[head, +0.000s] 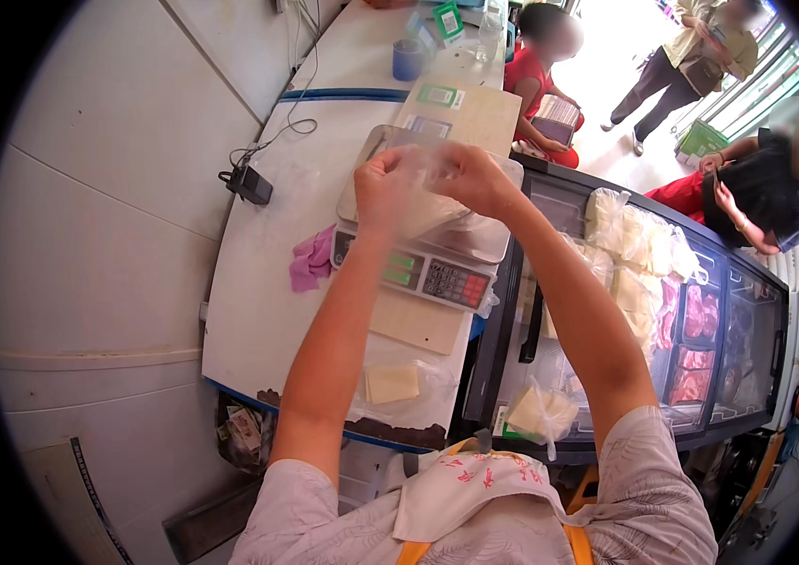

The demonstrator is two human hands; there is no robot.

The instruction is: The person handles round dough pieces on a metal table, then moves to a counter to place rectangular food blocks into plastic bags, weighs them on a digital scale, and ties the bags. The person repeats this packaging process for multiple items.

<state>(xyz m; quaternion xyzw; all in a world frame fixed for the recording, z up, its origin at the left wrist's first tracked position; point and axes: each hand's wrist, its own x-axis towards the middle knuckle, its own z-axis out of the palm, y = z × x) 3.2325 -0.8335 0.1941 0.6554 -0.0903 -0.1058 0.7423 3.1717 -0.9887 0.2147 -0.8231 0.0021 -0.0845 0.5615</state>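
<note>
Both of my hands are raised over the metal pan of a digital weighing scale (413,272). Between them is a thin clear plastic bag (417,166), blurred by motion, which the fingers of my left hand (382,187) and my right hand (474,176) pinch. Below my hands, on the pan, lies a pale flat item in clear plastic (435,215), partly covered by them. Nearer my body, a square pale stack (391,383) rests in a plastic bag on the white table. A tied bag of pale sheets (541,413) sits on the glass-topped freezer's near edge.
A dark-framed chest freezer (505,339) with bagged pale sheets (636,296) and pink packs adjoins the table on the right. A purple cloth (311,261), a black power adapter (251,185) and a blue cup (408,60) are on the table. Several people are beyond the freezer.
</note>
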